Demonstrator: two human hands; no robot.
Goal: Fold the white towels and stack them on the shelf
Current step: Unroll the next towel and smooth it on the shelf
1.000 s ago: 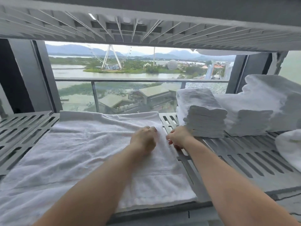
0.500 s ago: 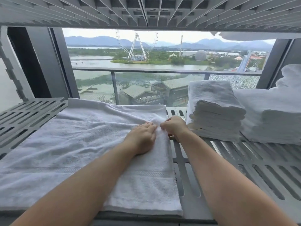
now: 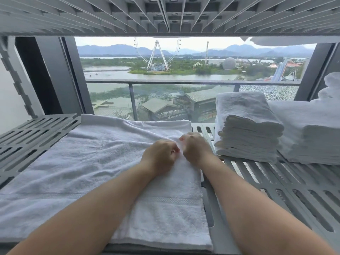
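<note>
On the grey slatted shelf (image 3: 276,184), right under both grips, a big white towel (image 3: 82,162) is laid out flat. Its far right part is held by the two grips. The left grip (image 3: 159,156) is rested on the towel with its fingers curled in. The right grip (image 3: 196,149) is placed just beside it, almost touching, and its fingers are curled in too. A small bump of cloth is pinched up between them, so both grips are closed on the towel.

Most of the towel is spread out to the left of the left grip. More of it is laid nearer than the grips, under the two bare arms, and a woven band (image 3: 165,200) is seen across that part.

To the right of the right grip, near but apart from it, a stack of folded towels (image 3: 246,126) is set on the same shelf. A second, wider stack (image 3: 309,131) is set just beside the first one, farther to the right.

Above the grips, the ribbed underside of an upper shelf (image 3: 165,13) is seen. Past the grips, a window (image 3: 165,100) is seen, with a rail, water, a big wheel (image 3: 157,54) and hills far off.
</note>
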